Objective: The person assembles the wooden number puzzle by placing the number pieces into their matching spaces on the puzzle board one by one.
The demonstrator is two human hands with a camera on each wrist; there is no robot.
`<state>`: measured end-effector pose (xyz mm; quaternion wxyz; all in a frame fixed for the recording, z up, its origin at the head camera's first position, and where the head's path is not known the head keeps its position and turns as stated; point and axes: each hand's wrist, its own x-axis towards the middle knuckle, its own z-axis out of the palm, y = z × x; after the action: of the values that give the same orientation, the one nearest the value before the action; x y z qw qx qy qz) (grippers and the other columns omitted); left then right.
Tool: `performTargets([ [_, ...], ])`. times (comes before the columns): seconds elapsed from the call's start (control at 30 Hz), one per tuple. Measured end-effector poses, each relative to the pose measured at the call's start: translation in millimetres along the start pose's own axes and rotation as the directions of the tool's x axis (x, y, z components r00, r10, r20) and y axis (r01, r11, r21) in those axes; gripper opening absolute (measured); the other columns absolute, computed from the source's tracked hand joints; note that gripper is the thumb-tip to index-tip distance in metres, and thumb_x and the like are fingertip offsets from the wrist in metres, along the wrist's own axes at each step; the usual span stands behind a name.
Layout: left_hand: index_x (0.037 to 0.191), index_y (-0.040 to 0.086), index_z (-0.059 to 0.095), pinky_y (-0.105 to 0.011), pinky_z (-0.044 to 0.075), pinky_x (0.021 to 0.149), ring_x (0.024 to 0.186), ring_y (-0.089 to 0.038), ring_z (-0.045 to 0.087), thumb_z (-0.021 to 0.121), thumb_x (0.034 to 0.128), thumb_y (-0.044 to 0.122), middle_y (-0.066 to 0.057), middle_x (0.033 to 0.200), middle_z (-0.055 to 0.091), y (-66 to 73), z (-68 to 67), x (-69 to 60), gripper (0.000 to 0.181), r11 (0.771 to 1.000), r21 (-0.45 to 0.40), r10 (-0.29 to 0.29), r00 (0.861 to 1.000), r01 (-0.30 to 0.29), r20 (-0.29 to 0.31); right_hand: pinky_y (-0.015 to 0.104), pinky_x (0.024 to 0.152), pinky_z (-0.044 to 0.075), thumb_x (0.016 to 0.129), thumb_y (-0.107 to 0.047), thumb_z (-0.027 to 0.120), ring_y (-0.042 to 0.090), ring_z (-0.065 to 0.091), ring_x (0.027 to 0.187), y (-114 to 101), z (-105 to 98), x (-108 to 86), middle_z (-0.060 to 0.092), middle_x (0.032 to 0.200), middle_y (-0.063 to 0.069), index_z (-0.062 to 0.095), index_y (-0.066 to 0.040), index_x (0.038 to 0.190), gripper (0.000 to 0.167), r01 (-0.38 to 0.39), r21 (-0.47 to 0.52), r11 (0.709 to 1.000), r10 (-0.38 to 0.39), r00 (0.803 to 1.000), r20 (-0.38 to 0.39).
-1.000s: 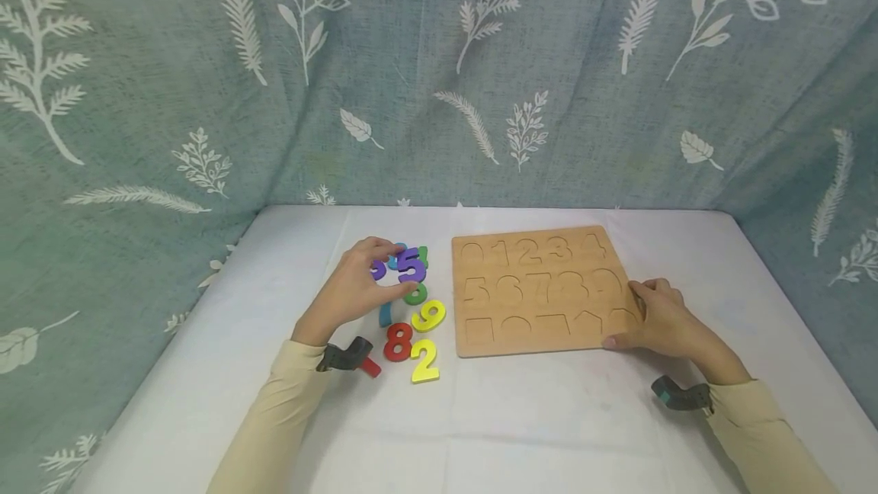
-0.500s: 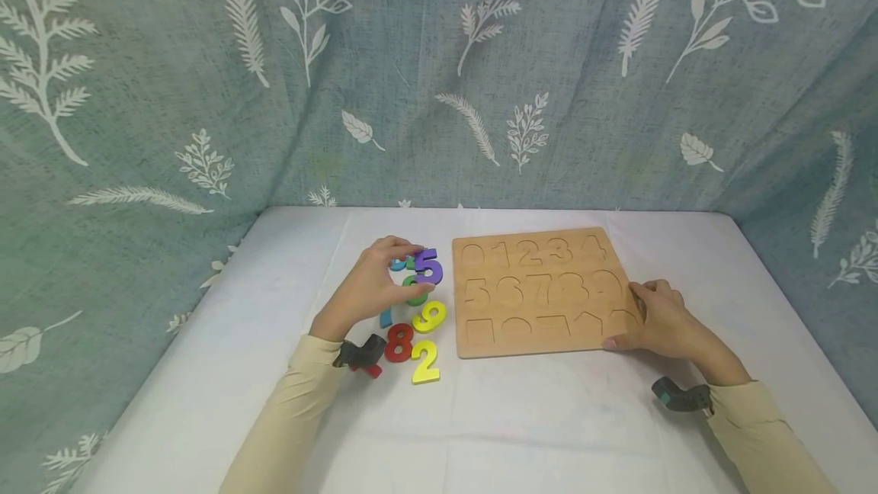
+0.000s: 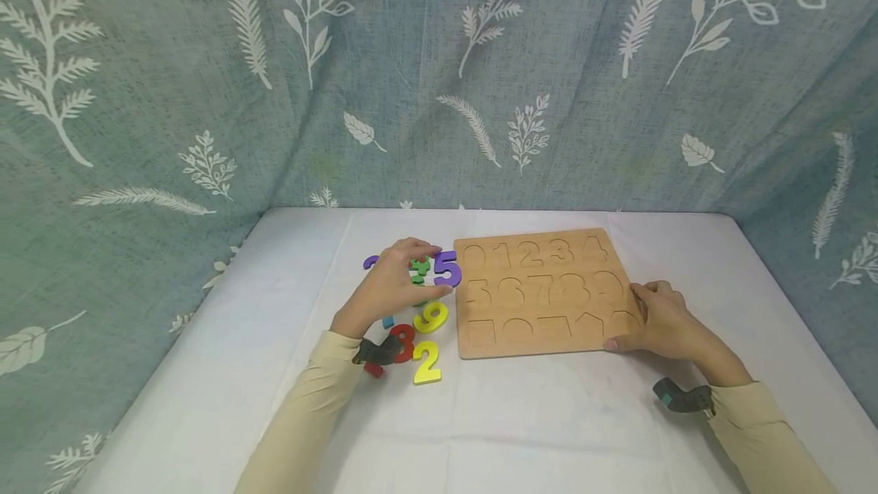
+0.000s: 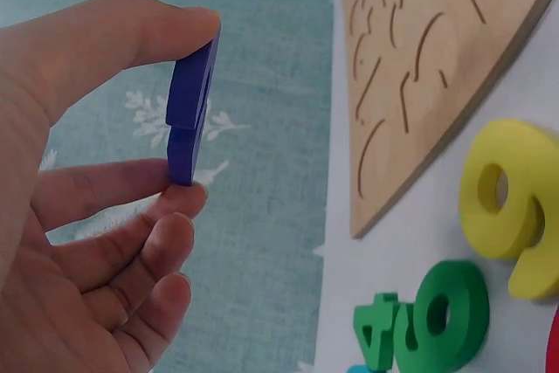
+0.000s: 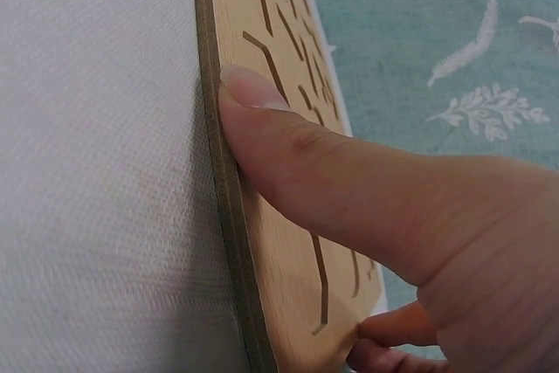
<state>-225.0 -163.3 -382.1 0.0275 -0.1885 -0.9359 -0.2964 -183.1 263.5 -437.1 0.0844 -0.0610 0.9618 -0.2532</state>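
The left hand (image 3: 394,280) pinches a flat purple numeral 5 (image 3: 449,268), long axis running thumb to finger, top pointing forward, by the grooved tan wooden board (image 3: 524,306) the right hand (image 3: 661,322) grips.

- Pale tan rectangular wooden board (image 3: 528,307): smooth, matt, finely grained face; its darker edge looks duller, rougher.
- Purple flat figure 5 (image 4: 188,102): smooth, matt; material unclear.
- Thick yellow figure 9 (image 4: 529,194), green figure 4 (image 4: 384,329): smooth, mostly matt, evenly coloured.
- White table cover (image 3: 549,425): matt woven cloth, textured close up.
- Blue-green leaf-patterned curtain (image 3: 411,151): matt cloth, coarse-looking.
- Beige left sleeve (image 3: 302,418): matt, creased cloth.
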Motion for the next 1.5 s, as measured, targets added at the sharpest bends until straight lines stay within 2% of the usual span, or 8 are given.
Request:
performTargets([
  [0.17, 0.132, 0.012, 0.07, -0.049, 0.057, 0.094, 0.119, -0.032, 0.065, 0.088, 0.0787, 0.045, -0.004, 0.132, 0.066, 2.4, 4.8, 3.8, 0.065, 0.999, -0.018, 0.041, 0.999, -0.041, 0.013, 0.07, 0.098, 0.045, 0.066, -0.051, 0.095, 0.055, 0.039, 0.12, -0.1, 0.3, -0.3, 0.035, 0.137, 0.045, 0.031, 0.025, 0.147, 0.128, 0.006, -0.001, 1.0, -0.006, 1.0, -0.004],
  [0.33, 0.134, 0.014, 0.069, -0.051, 0.053, 0.104, 0.126, -0.029, 0.062, 0.087, 0.0801, 0.046, -0.002, 0.135, 0.064, 3.4, 10.4, 6.0, 0.065, 0.999, -0.026, 0.044, 0.999, -0.043, 0.03, 0.071, 0.098, 0.045, 0.066, -0.051, 0.095, 0.056, 0.039, 0.12, -0.3, 0.5, -0.4, 0.035, 0.136, 0.045, 0.031, 0.025, 0.147, 0.129, 0.007, -0.002, 1.0, -0.007, 1.0, -0.007],
  [0.5, 0.134, 0.014, 0.07, -0.051, 0.054, 0.103, 0.127, -0.029, 0.06, 0.088, 0.0796, 0.041, -0.005, 0.138, 0.063, 4.7, 17.9, 9.0, 0.064, 0.999, -0.005, 0.051, 0.998, -0.051, 0.029, 0.071, 0.099, 0.044, 0.066, -0.052, 0.095, 0.056, 0.039, 0.121, -0.3, 0.5, 0.2, 0.035, 0.137, 0.045, 0.031, 0.025, 0.147, 0.129, 0.004, -0.005, 1.0, -0.005, 1.0, -0.004],
  [0.83, 0.133, 0.014, 0.069, -0.049, 0.05, 0.107, 0.129, -0.028, 0.057, 0.09, 0.078, 0.038, -0.005, 0.139, 0.064, 3.6, 31.1, 15.9, 0.063, 0.996, -0.035, 0.078, 0.996, -0.077, 0.04, 0.07, 0.099, 0.045, 0.066, -0.051, 0.095, 0.056, 0.039, 0.121, -0.6, -0.8, 0.5, 0.036, 0.136, 0.044, 0.03, 0.025, 0.147, 0.129, 0.006, 0.001, 1.0, -0.006, 1.0, -0.001],
  [1.0, 0.135, 0.015, 0.068, -0.047, 0.049, 0.107, 0.127, -0.026, 0.057, 0.088, 0.0801, 0.041, -0.004, 0.141, 0.062, 1.3, 38.4, 17.9, 0.064, 0.998, -0.017, 0.055, 0.996, -0.054, 0.072, 0.072, 0.1, 0.044, 0.066, -0.051, 0.095, 0.057, 0.038, 0.123, -0.6, -0.2, 0.6, 0.036, 0.136, 0.044, 0.03, 0.025, 0.148, 0.129, -0.008, 0.01, 1.0, 0.008, 1.0, 0.002],
  [1.17, 0.136, 0.015, 0.067, -0.052, 0.047, 0.112, 0.134, -0.031, 0.053, 0.089, 0.079, 0.04, -0.008, 0.146, 0.06, 0.2, 45.9, 18.3, 0.066, 0.999, -0.034, 0.024, 0.995, -0.021, 0.092, 0.071, 0.099, 0.045, 0.066, -0.051, 0.095, 0.056, 0.039, 0.122, -0.2, 1.0, 1.1, 0.036, 0.135, 0.044, 0.031, 0.025, 0.147, 0.129, -0.007, 0.002, 1.0, 0.007, 1.0, -0.001],
  [1.5, 0.135, 0.013, 0.069, -0.049, 0.048, 0.11, 0.136, -0.031, 0.052, 0.089, 0.0785, 0.045, -0.007, 0.146, 0.06, -4.3, 59.5, 21.1, 0.068, 0.999, -0.019, 0.038, 0.994, -0.036, 0.098, 0.07, 0.098, 0.045, 0.065, -0.054, 0.095, 0.054, 0.04, 0.12, 1.6, 2.3, 2.3, 0.037, 0.135, 0.043, 0.031, 0.025, 0.147, 0.131, 0.001, 0.009, 1.0, -0.001, 1.0, -0.011],
])
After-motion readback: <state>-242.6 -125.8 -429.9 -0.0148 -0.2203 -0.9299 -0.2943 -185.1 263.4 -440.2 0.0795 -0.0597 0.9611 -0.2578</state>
